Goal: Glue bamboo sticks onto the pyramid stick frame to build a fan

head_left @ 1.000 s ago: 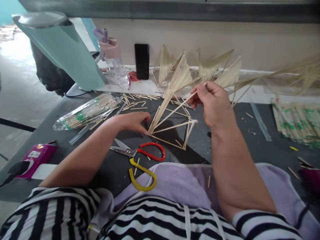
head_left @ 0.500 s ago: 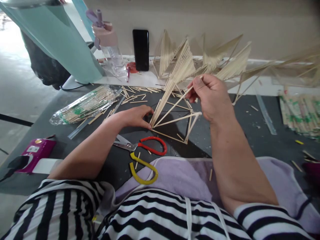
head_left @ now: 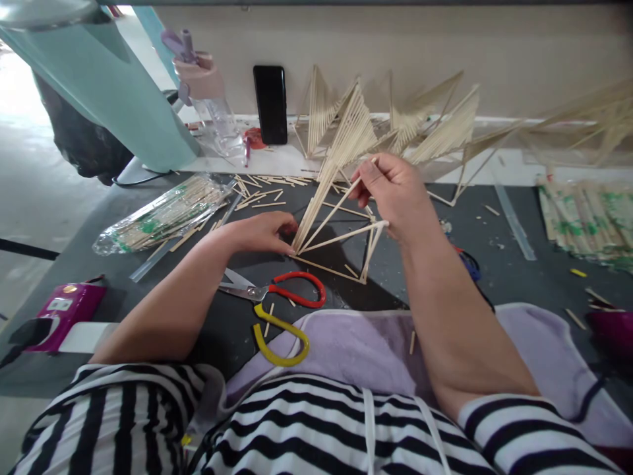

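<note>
Stick frame (head_left: 349,135) w/ slanted fan of thin wooden rods sits mid table (head_left: 499,290), btwn both hands, base corner nr L hand (head_left: 264,231). R hand (head_left: 393,188) pinches upper end of a single wooden stick (head_left: 331,212) btwn thumb & fingers; stick slopes down-left, lower end at/nr same corner. L hand half curled, thumb tip at corner, fingers beside fan; can't tell if it grips or just steadies.

Scissors (head_left: 256,294) w/ red & yellow handles lie spread, just below L hand. Cut stick pcs (head_left: 267,205) scattered behind L hand. Plastic pkg of sticks (head_left: 168,214) on table's L side, 2nd stick bundle (head_left: 591,218) far R. More stick models (head_left: 450,128) along wall, w/ black phone (head_left: 270,104) upright & clear bottle w/ pink top (head_left: 208,99) to their L. Lilac cloth (head_left: 356,343) at table's front edge.
</note>
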The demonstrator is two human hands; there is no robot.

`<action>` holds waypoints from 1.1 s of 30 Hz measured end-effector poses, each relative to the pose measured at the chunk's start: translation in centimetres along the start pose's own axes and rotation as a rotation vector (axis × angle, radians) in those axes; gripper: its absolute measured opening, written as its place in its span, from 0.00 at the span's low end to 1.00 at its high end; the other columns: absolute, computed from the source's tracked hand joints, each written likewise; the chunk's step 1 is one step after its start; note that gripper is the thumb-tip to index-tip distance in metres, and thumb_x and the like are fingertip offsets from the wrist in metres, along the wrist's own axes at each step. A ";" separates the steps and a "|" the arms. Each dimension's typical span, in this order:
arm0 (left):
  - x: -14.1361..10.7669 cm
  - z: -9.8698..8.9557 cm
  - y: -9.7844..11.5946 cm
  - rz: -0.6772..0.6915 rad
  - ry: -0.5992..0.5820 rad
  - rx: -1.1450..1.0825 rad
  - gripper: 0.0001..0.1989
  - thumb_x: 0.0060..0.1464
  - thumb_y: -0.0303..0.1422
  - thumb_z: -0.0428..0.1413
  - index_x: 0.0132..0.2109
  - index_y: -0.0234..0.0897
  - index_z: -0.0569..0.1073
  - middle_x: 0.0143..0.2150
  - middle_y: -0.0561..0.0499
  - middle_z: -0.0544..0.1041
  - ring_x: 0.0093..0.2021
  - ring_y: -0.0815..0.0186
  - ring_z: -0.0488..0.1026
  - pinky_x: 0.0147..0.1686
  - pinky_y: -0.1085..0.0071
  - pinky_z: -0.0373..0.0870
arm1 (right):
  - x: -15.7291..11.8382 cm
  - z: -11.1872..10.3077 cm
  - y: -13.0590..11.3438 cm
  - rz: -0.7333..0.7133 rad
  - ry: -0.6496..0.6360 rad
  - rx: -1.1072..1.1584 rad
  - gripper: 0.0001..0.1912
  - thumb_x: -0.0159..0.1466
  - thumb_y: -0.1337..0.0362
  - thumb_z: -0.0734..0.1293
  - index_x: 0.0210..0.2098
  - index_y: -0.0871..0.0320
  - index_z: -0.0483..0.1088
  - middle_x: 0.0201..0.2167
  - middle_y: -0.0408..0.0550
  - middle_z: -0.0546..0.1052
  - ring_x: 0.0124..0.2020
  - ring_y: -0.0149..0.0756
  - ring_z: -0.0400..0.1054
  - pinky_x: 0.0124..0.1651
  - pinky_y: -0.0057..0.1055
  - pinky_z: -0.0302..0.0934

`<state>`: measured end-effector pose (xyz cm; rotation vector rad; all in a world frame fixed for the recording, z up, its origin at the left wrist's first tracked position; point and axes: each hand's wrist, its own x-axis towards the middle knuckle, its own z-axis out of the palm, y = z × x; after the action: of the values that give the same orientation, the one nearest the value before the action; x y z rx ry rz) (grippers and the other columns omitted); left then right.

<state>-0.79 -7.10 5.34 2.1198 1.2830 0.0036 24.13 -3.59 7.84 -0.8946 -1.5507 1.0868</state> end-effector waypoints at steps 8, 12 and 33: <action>0.5 0.5 -0.2 0.048 -0.075 -0.271 0.16 0.47 0.39 0.61 0.39 0.33 0.72 0.33 0.53 0.71 0.31 0.70 0.66 0.32 0.74 0.63 | 0.3 -0.3 0.1 -0.038 -0.064 -0.102 0.19 0.63 0.47 0.65 0.28 0.57 0.68 0.20 0.40 0.71 0.19 0.24 0.62 0.23 0.23 0.57; 1.0 0.7 -0.7 0.080 -0.073 -0.229 0.14 0.48 0.40 0.61 0.36 0.33 0.74 0.33 0.53 0.71 0.33 0.69 0.67 0.33 0.73 0.63 | 0.7 -0.4 0.4 -0.053 -0.090 -0.128 0.21 0.63 0.45 0.64 0.29 0.57 0.68 0.21 0.40 0.72 0.19 0.24 0.62 0.24 0.24 0.58; 1.2 0.9 -0.9 0.102 -0.061 -0.160 0.14 0.51 0.42 0.59 0.34 0.34 0.75 0.36 0.52 0.69 0.38 0.66 0.69 0.39 0.73 0.64 | 2.3 -0.5 2.9 -0.156 -0.049 -0.138 0.24 0.58 0.41 0.66 0.29 0.57 0.67 0.24 0.41 0.67 0.27 0.30 0.59 0.34 0.31 0.54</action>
<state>-0.58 -6.38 3.82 2.0299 1.1007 0.0818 24.13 -0.47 5.88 -0.8283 -1.7228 0.9052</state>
